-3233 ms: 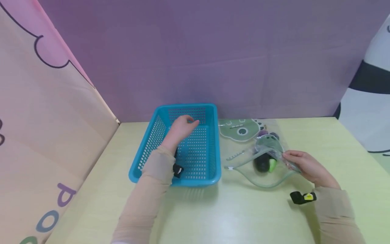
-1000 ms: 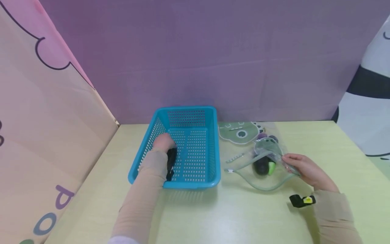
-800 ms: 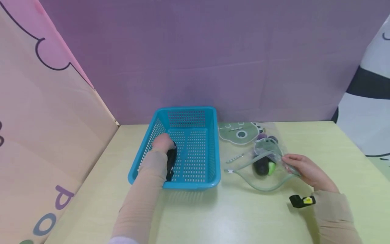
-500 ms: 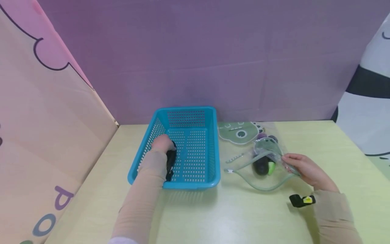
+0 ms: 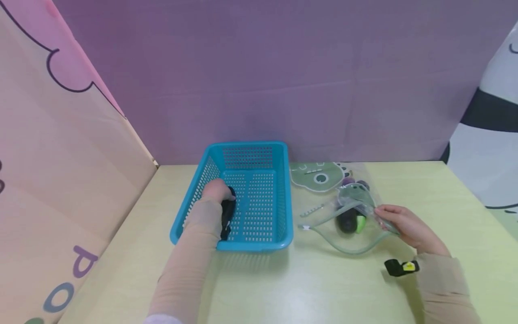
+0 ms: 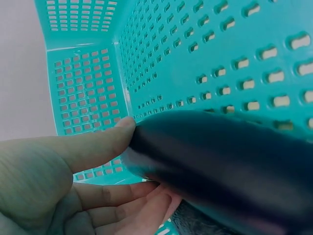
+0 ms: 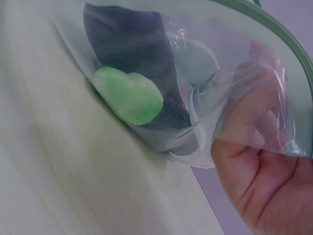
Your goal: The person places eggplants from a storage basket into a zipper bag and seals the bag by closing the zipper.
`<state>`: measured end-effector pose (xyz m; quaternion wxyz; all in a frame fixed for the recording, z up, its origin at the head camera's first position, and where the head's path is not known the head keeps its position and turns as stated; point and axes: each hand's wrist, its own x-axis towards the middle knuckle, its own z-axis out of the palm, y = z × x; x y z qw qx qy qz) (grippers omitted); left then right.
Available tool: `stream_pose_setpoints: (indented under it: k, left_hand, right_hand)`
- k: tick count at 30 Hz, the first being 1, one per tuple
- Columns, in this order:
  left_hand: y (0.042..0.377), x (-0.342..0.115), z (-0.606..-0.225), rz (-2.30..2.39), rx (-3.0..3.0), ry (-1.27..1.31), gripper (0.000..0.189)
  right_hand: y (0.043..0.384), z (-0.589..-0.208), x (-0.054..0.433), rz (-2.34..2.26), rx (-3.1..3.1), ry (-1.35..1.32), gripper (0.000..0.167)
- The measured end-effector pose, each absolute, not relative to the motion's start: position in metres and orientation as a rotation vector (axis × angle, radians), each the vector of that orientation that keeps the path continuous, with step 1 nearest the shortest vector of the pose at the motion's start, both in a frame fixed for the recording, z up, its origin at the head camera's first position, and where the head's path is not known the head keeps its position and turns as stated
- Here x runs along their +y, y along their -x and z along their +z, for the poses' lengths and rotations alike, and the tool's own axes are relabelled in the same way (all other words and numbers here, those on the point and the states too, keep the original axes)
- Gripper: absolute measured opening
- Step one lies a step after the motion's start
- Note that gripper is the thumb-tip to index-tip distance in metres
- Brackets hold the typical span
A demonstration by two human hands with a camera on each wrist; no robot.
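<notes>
In the head view my left hand (image 5: 217,190) reaches down inside the blue plastic basket (image 5: 288,202), by its left side. The left wrist view shows the thumb on top and fingers underneath, pinching one end of a glossy dark purple eggplant (image 6: 215,161). Below it lies a dark, rough-surfaced thing (image 6: 195,220), partly hidden. My right hand (image 5: 410,225) holds the edge of a clear zip bag (image 5: 323,202) with a green cartoon print, its mouth spread open. Inside the bag are a dark item (image 7: 127,34) and a pale green piece (image 7: 129,95); small purple pieces (image 5: 348,180) show farther back.
Basket and bag stand side by side on the pale wooden table (image 5: 259,288). Behind them rises a purple backdrop (image 5: 251,81), with a printed panel (image 5: 60,180) at the left. A black wrist camera (image 5: 400,267) sits by the right sleeve.
My left hand has come down from above the basket's middle to its lower left inside and grips the eggplant. Over the last second it barely moves. The right hand keeps holding the bag.
</notes>
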<state>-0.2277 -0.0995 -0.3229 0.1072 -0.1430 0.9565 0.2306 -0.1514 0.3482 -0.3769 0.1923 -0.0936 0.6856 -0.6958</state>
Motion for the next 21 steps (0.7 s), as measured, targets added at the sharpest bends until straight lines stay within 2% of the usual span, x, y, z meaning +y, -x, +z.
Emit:
stream_pose_setpoints:
  k: [10, 21]
  left_hand:
    - [0.2262, -0.1014, -0.3228, 0.646, 2.826, 0.392, 0.046]
    - [0.2237, -0.1031, -0.3222, 0.827, 2.738, 0.424, 0.038]
  right_hand:
    - [0.1500, -0.3759, 0.3481, -1.941, 1.947, 0.239, 0.031]
    - [0.1499, -0.3755, 0.3492, -1.930, 1.957, 0.244, 0.031]
